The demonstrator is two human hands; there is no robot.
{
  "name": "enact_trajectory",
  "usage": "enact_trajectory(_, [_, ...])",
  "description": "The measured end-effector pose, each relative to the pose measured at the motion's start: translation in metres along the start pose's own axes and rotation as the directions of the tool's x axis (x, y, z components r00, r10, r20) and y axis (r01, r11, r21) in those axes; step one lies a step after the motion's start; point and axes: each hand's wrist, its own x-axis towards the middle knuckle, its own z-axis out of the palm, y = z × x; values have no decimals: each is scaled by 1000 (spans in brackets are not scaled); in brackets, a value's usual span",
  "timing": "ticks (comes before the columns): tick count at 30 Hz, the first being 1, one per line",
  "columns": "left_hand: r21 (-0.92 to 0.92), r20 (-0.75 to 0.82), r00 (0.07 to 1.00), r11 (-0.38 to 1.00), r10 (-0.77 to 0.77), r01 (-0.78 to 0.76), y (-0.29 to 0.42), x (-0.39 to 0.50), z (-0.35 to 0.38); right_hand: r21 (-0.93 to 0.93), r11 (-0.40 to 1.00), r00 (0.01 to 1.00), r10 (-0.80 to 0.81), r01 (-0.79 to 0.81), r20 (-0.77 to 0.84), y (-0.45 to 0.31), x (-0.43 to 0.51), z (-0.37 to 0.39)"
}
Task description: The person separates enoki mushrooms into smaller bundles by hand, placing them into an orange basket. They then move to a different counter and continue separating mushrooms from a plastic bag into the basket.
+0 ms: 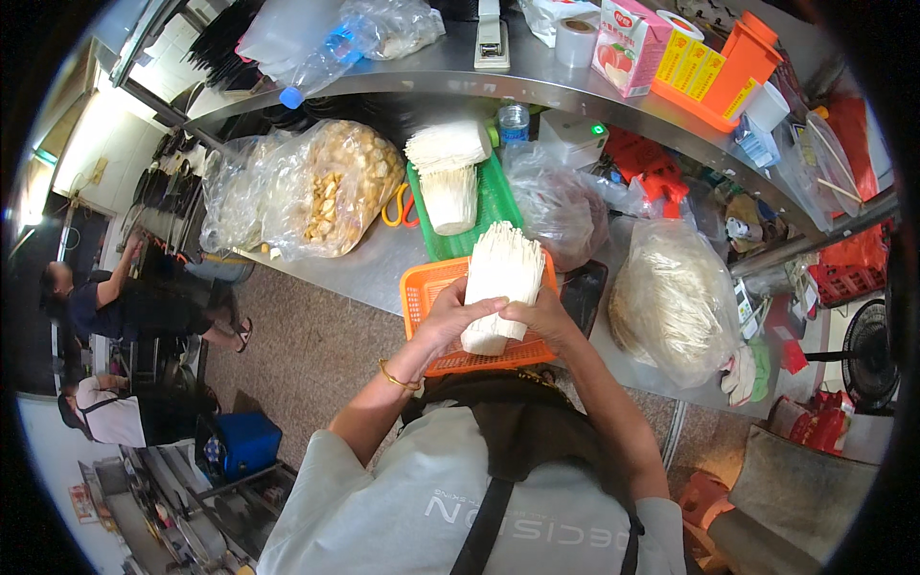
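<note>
Both my hands hold a bundle of enoki mushrooms (503, 269) over an orange plastic basket (424, 287). My left hand (456, 313) grips its left side, my right hand (539, 313) its right side, and the thumbs meet on its front. The cut base of the bundle points towards me. Just beyond, a green plastic basket (496, 194) carries more white enoki bundles (449, 190). To the right lies a big clear plastic bag of pale strands (675, 302). On the left is a clear bag of yellowish-brown chunks (345, 194), with orange- and red-handled scissors (401, 208) beside it.
A steel shelf (445, 85) crosses above the steel table (381, 277), holding a stapler (491, 43), a pink drink carton (629, 47) and an orange tape dispenser (726, 72). A dark tray (586, 295) lies right of the orange basket. Two people (108, 302) are off to the left.
</note>
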Motion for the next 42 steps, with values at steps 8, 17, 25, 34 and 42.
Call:
enact_trajectory(8, [-10, 10, 1000, 1000, -13, 13, -4, -13, -11, -59, 997, 998, 57, -54, 41, 7, 4, 2])
enact_trajectory(17, [-360, 84, 992, 925, -93, 117, -1, -28, -37, 453, 887, 991, 27, -84, 133, 5, -16, -21])
enact_trajectory(25, [19, -123, 953, 960, -276, 280, -35, -18, -56, 274, 953, 990, 112, -131, 84, 39, -3, -26])
enact_trajectory(34, [240, -322, 940, 970, 113, -34, -56, -45, -50, -213, 975, 995, -51, 67, 80, 81, 25, 3])
enact_trajectory(42, [843, -331, 902, 517, 278, 151, -63, -61, -76, -388, 886, 966, 248, -254, -68, 99, 44, -6])
